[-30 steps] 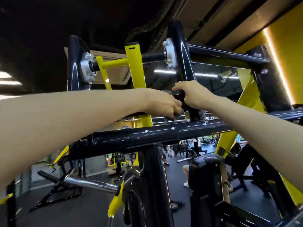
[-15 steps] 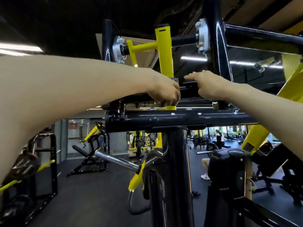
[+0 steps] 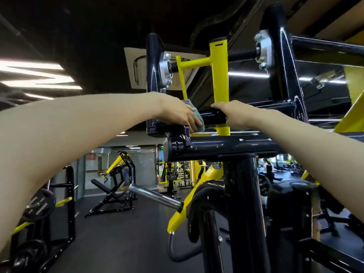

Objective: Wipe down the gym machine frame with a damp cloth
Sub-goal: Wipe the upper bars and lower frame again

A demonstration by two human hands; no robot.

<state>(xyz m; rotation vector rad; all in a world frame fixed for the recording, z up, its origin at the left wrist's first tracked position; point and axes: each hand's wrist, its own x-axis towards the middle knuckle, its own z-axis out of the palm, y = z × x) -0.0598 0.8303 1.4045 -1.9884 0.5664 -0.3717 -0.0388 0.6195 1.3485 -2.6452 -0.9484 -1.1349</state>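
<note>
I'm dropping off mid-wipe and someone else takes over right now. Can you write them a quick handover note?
Left hand: presses the crumpled blue-grey cloth against the short glossy black horizontal bar, fingers curled over the cloth.
Right hand: grips the same bar just right of the cloth.
Done: cannot tell which parts are already wiped.
Left: finish this bar. The thick black crossbar below shows white specks. The yellow upright post probably needs a pass too.
</note>
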